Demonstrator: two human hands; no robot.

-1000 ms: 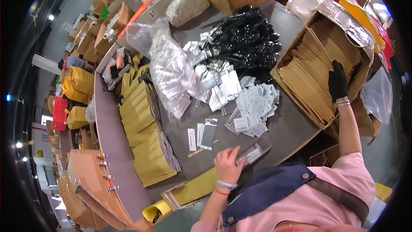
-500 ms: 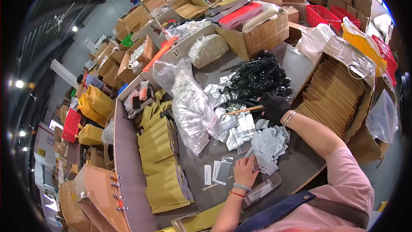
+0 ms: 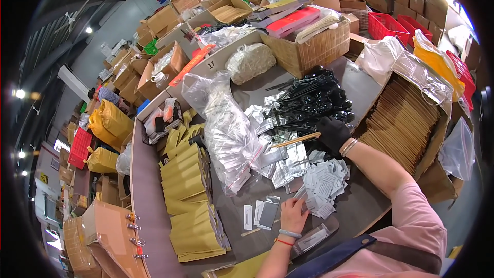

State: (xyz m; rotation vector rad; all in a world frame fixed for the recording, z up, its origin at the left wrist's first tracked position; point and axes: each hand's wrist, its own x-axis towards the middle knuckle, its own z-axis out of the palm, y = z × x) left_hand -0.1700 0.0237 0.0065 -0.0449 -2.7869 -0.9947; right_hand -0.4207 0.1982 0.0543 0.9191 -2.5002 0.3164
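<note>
Head view showed me the right hand, in a black glove, closed around a thin wooden stick that lay nearly level and pointed toward the person's left. That grip sat just at the near edge of a heap of glossy black plastic utensils on the grey tabletop. The stick looked pale tan, slim and straight, its free end over a scatter of silver foil packets.

The bare left hand was lower, fingers curled onto a small white sachet at the edge of a loose pile of white sachets; I read that grip as a narrow pinch on the sachet. Just left of it lay a few flat strips, two white and one silvery. A big clear bag of white packets slumped beside rows of yellow envelopes. To the right stood a cardboard box packed with brown envelopes.
</note>
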